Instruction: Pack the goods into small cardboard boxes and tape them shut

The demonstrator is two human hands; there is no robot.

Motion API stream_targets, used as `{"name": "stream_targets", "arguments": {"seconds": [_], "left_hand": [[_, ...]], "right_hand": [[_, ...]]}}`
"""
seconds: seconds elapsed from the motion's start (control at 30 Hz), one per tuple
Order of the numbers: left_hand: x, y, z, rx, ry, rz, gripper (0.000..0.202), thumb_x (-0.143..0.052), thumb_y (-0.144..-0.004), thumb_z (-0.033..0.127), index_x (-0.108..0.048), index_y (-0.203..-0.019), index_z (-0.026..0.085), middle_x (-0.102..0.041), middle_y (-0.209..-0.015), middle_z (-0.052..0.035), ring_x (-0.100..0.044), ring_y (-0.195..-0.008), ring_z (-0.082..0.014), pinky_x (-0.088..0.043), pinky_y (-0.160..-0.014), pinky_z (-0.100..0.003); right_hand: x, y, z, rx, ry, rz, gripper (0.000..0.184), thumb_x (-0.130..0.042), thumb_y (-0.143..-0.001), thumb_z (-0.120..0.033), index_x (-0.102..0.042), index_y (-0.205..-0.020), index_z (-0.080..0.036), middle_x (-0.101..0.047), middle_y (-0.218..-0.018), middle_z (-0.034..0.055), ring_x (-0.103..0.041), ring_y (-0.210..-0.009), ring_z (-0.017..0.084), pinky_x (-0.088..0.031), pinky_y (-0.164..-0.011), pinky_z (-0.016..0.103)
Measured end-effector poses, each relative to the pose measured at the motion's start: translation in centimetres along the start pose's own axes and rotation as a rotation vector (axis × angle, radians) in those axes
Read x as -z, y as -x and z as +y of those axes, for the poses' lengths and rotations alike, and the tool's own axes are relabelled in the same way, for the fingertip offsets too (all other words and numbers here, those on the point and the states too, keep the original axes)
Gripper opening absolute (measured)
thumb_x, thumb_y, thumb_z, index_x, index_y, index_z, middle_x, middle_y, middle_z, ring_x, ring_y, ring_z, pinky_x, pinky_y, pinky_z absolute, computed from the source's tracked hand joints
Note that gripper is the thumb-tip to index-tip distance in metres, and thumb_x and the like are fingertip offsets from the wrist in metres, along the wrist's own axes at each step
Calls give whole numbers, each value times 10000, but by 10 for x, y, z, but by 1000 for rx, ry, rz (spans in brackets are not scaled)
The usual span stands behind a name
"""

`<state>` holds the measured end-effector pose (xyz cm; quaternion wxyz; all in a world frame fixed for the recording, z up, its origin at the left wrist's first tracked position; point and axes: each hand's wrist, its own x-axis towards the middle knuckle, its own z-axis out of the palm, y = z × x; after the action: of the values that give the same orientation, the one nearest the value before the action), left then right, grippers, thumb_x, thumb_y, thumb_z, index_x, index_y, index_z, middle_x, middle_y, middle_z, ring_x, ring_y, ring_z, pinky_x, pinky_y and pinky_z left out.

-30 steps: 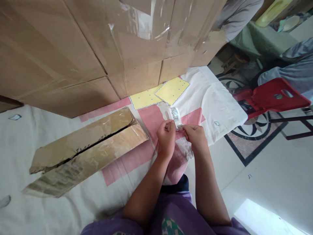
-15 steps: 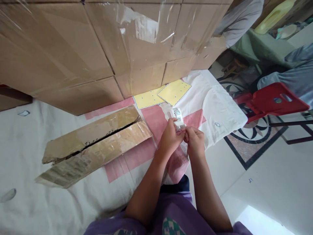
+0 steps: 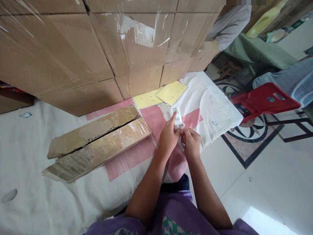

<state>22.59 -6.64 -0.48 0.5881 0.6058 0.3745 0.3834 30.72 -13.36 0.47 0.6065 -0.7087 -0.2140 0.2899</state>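
My left hand (image 3: 169, 134) is at a small white item (image 3: 180, 121) above the table's near right part. Its index finger lies along the item's face, which has a pale bluish print and a small grey patch at the near end. The other fingers are curled beneath it and partly hidden. Right beside it, my right hand (image 3: 192, 141) is closed in a pinch near the item's lower end; what the fingertips hold is too small to make out. Beyond both hands, two yellow cards (image 3: 172, 93) with wavy edges overlap on the cloth.
Taped cardboard boxes (image 3: 144, 49) form a wall along the table's far side. A long, worn carton (image 3: 102, 143) lies left of my hands on the pink-and-white cloth (image 3: 132, 160). To the right are a red chair (image 3: 269, 98) and parts of other people in grey clothes (image 3: 288, 78).
My left index finger has straightened and now lies on the white item's face. My right hand stays pinched close by. The whole view has shifted slightly.
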Motion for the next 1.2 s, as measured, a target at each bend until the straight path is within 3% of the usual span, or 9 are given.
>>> {"name": "stream_targets", "arguments": {"seconds": [0.23, 0.43, 0.73, 1.2], "left_hand": [[-1, 0, -1, -25, 10, 25, 764, -621, -815, 93, -483, -1523, 343, -610, -885, -15, -479, -713, -163, -381, -669, -273], [-2, 0, -4, -56, -95, 4, 743, -582, -847, 86, -468, -1534, 345, -561, -883, -21, -495, -730, -166, -401, -679, -280], [0, 1, -1, -21, -296, -95, 536, -515, -946, 134, -595, -1425, 362, -516, -970, -31, -566, -826, -157, -471, -759, -269], [-1, 0, -3, -15, -306, -96, 490, -537, -948, 156, -636, -1384, 358, -534, -981, -35, -591, -835, -169, -475, -749, -271]], "right_hand": [[2, 3, 6, -12, 8, 9, 176, -599, -798, -267, -611, -640, -191, -420, -503, -60, -315, -489, 99, -259, -479, 245], [3, 4, 4, 10, 57, -2, 199, -594, -810, -304, -607, -647, -189, -438, -527, -55, -330, -508, 105, -276, -491, 246], [4, 4, 0, 2, 143, -18, 197, -568, -808, -300, -593, -649, -186, -478, -563, -40, -341, -525, 113, -288, -504, 259], [5, 2, 0, 25, 170, -56, 236, -586, -828, -321, -605, -634, -187, -480, -567, -37, -372, -559, 128, -308, -533, 263]]}}
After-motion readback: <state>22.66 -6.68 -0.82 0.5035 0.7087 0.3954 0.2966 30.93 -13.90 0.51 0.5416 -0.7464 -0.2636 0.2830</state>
